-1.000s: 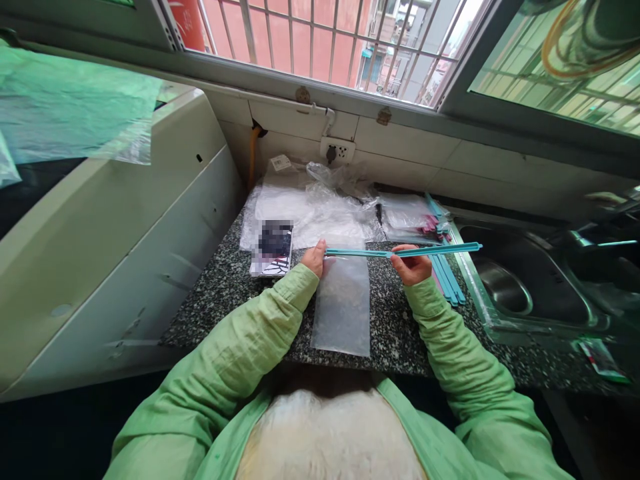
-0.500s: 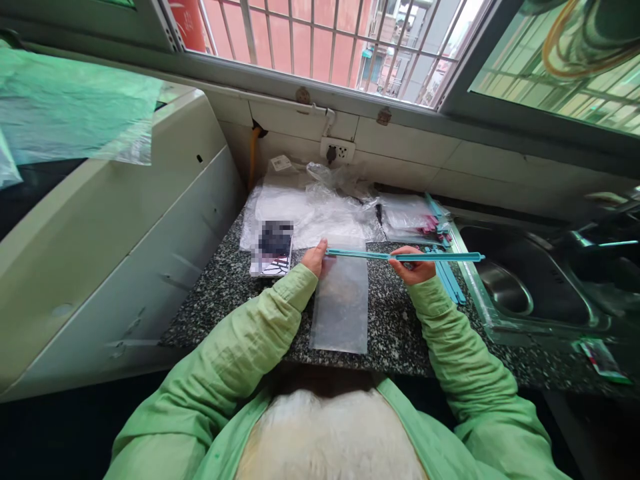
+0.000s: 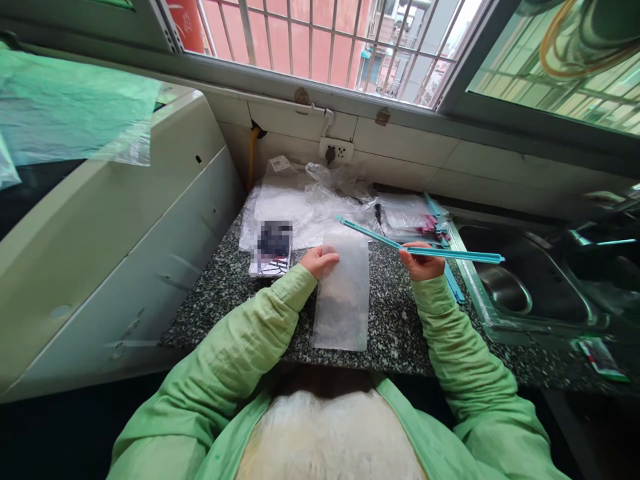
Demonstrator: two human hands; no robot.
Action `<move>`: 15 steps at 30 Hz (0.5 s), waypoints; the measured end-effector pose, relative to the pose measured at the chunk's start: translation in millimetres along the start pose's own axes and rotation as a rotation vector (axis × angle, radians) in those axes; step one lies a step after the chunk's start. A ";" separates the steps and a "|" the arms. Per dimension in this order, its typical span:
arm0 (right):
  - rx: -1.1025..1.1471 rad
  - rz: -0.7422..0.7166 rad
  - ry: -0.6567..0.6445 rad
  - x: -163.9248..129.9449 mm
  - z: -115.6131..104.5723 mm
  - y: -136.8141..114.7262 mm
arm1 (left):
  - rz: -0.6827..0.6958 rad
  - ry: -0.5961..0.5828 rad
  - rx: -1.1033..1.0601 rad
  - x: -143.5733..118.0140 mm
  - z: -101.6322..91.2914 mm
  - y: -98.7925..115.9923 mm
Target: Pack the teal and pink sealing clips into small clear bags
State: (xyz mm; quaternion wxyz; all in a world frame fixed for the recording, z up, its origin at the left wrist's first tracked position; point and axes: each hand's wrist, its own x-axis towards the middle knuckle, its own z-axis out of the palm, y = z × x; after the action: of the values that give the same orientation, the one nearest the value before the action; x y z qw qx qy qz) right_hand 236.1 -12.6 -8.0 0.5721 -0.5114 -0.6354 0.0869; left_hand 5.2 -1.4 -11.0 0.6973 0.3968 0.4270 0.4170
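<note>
I see a clear bag (image 3: pixel 343 300) flat on the speckled granite counter (image 3: pixel 215 293). My left hand (image 3: pixel 319 260) pinches its top edge; my right hand (image 3: pixel 423 261) grips a teal strip (image 3: pixel 415 245) above it. Beyond the bag: crumpled plastic (image 3: pixel 310 207), tiled wall, barred window (image 3: pixel 320 40).

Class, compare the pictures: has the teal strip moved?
Yes. The teal strip has left the left hand; its far end swung toward the wall socket.

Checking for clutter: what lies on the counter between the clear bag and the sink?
In the head view, only bare speckled counter between the clear bag and sink, apart from one teal strip end.
</note>
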 end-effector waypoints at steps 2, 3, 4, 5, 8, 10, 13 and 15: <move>-0.027 0.006 0.033 1.0 0.0 4.4 | 0.017 -0.036 -0.005 -1.8 0.5 -0.3; -0.044 0.004 0.041 1.1 0.4 6.1 | 0.034 -0.050 -0.006 -2.8 0.9 -0.2; -0.058 0.002 0.043 0.9 1.2 7.2 | 0.052 -0.058 -0.005 -3.6 1.3 0.0; -0.064 -0.002 0.034 0.2 2.2 7.6 | 0.071 -0.063 -0.003 -4.3 1.6 0.2; -0.059 -0.018 -0.024 -3.5 7.0 4.6 | 0.115 -0.064 0.008 -5.2 2.5 0.3; -0.064 -0.036 -0.065 -6.7 10.5 0.9 | 0.126 -0.068 0.019 -5.1 2.9 -0.4; -0.073 -0.084 -0.120 -10.5 14.7 -3.0 | 0.118 -0.083 0.026 -4.3 3.2 -2.4; -0.069 -0.129 -0.154 -11.9 16.4 -3.1 | 0.109 -0.087 0.014 -3.5 3.2 -4.2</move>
State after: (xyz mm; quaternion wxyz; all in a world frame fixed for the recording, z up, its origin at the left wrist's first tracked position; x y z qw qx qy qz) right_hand 218.9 -15.1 -18.9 0.5080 -0.4809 -0.7115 0.0668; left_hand 8.2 -6.7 -12.9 0.6886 0.4423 0.3770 0.4336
